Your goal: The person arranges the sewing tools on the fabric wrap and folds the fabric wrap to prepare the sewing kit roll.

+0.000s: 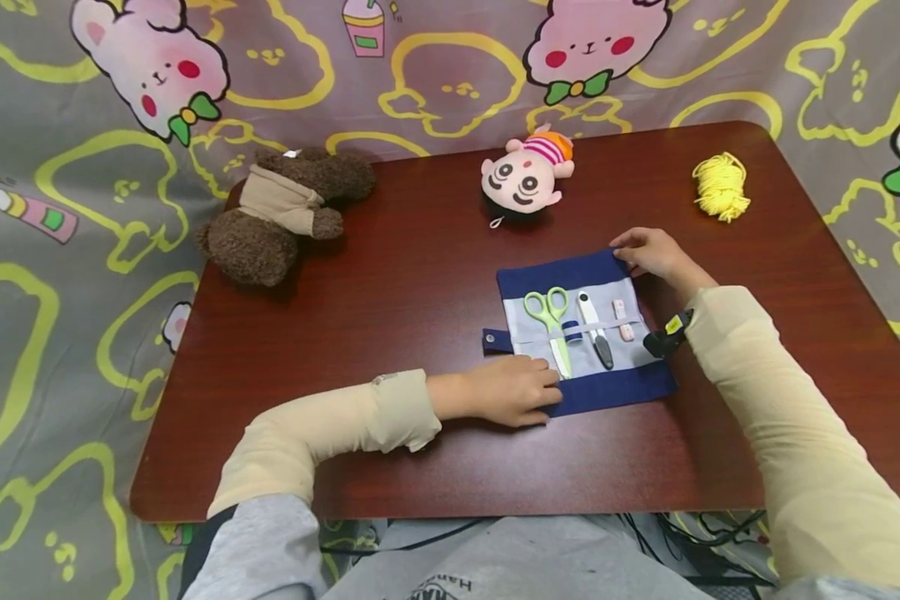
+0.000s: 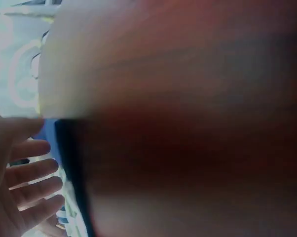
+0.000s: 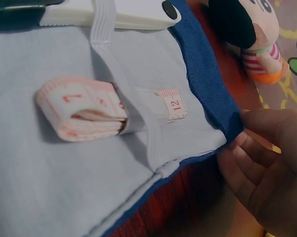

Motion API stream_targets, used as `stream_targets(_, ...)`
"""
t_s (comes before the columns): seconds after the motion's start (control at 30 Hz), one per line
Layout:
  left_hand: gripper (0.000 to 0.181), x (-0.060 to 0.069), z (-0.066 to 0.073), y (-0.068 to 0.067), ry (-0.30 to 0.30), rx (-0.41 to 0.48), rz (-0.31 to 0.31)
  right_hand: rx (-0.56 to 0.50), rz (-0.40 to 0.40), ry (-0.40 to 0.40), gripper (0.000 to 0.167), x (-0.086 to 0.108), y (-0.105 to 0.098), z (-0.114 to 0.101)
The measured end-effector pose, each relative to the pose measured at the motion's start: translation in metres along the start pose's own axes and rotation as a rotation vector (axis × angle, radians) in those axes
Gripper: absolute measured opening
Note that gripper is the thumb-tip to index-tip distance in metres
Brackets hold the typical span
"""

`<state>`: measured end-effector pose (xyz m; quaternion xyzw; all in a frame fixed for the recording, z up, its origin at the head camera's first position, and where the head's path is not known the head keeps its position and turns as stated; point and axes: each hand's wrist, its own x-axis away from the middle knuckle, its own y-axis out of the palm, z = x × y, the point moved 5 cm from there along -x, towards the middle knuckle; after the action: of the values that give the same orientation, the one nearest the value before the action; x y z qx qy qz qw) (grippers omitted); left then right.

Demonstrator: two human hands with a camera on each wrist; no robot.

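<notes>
Pinching, with the right hand (image 1: 654,255), the far corner of the pouch (image 1: 558,277) spread on the tabletop (image 1: 405,300) between both hands; resting the left hand (image 1: 513,390) at its near left corner, fingers extended, slightly apart. Between the hands, under a strap (image 3: 103,22): scissors (image 1: 551,318), thread (image 1: 572,338), tool (image 1: 591,312) and tape (image 1: 626,332). Beyond the right hand: yarn (image 1: 722,187) to its right, a doll (image 1: 527,177) to its left. Beyond the left hand, leftward: a bear (image 1: 251,237).

Shiny reddish-brown tabletop (image 1: 405,283), super cutesy grey bunny-print cloth (image 1: 450,75) behind it and past both its sides.
</notes>
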<state>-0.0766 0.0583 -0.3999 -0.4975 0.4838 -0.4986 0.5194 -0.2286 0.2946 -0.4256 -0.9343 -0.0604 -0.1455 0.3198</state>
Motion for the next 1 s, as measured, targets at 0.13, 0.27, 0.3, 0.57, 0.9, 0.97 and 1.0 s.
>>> stream_targets(0.13,0.034,0.008,0.006,0.009,0.047,-0.076,-0.062,0.018,0.004,0.017,0.03,0.0,0.0,-0.001)
stream_targets(0.27,0.028,0.012,0.009,0.009,0.1,-0.162,-0.035,0.038,0.009,0.016,0.029,0.0,0.0,-0.002)
stream_targets(0.3,0.025,0.012,0.01,0.008,0.117,-0.186,-0.021,0.044,0.01,0.014,0.029,0.0,0.0,-0.002)
stream_targets(0.57,0.016,0.02,0.009,-0.012,0.082,-0.148,0.154,0.046,0.035,-0.015,0.028,0.003,-0.001,-0.003)
stream_targets(0.9,0.01,0.051,-0.028,-0.031,-0.234,0.174,0.385,-0.035,-0.013,-0.055,0.028,0.03,-0.005,0.01)
stream_targets(0.97,0.01,0.06,-0.039,-0.034,-0.316,0.206,0.436,-0.068,-0.053,-0.087,0.027,0.039,-0.002,0.012)
stream_targets(1.0,0.01,0.065,-0.045,-0.034,-0.365,0.223,0.456,-0.087,-0.073,-0.1,0.026,0.044,-0.001,0.012)
